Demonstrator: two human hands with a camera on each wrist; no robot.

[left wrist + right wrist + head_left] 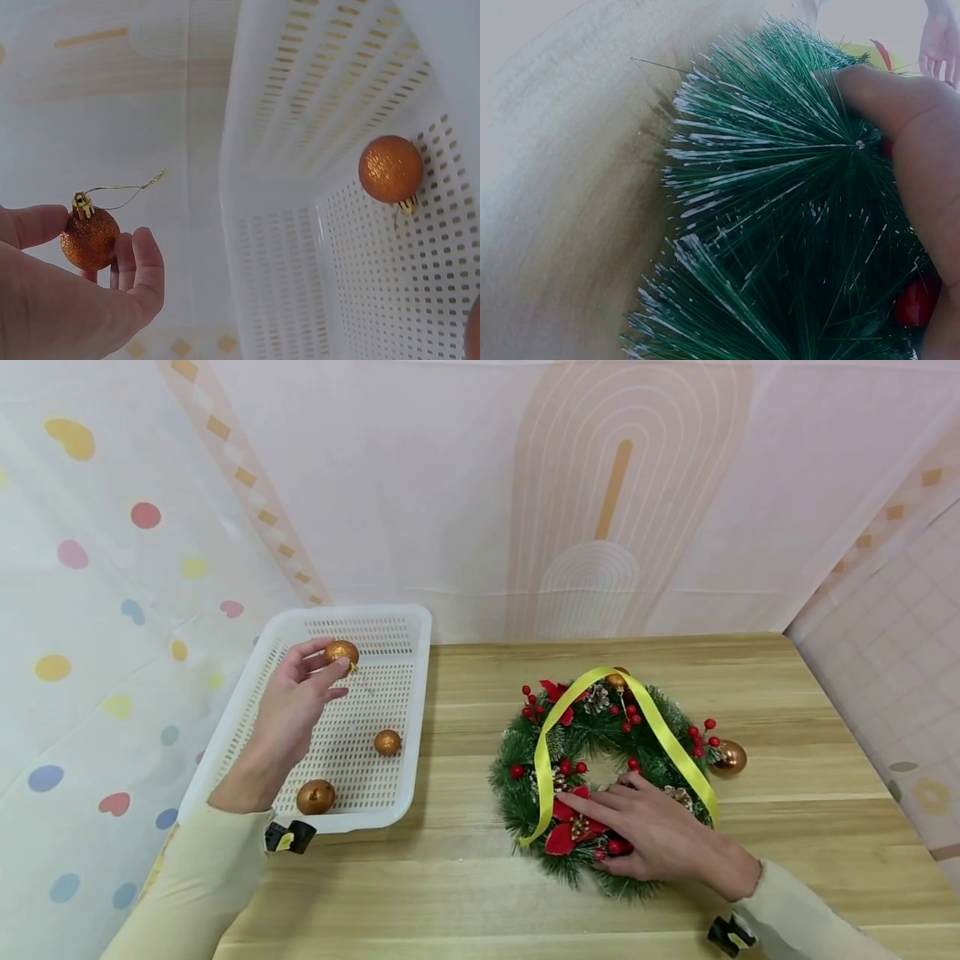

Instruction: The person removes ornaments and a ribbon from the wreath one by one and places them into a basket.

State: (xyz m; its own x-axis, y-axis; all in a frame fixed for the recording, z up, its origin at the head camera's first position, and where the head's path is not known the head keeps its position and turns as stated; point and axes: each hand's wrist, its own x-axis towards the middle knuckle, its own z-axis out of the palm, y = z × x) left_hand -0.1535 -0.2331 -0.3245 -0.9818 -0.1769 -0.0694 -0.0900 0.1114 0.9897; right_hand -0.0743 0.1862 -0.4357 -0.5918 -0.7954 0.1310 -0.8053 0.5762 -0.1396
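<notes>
Over the white basket (415, 727), my left hand (288, 710) pinches a glittery copper Christmas bauble (342, 652) between thumb and fingers. A gold cap tops this bauble (91, 241), and a thin gold string loop (124, 196) hangs loose from it. My right hand (660, 831) grips the near side of a green Christmas wreath (517, 756), its fingers over the ring by a red flower (562, 837). In the right wrist view the thumb (885, 97) lies against frosted needles (742, 150). A yellow ribbon (542, 760) arches over the wreath.
Two more copper baubles, a small one (387, 742) and a larger one (316, 797), lie in the basket. At the wreath's right edge sits a shiny copper bauble (729, 757); another (618, 677) is at its top. A patterned cloth (450, 510) stands behind the wooden table (465, 893).
</notes>
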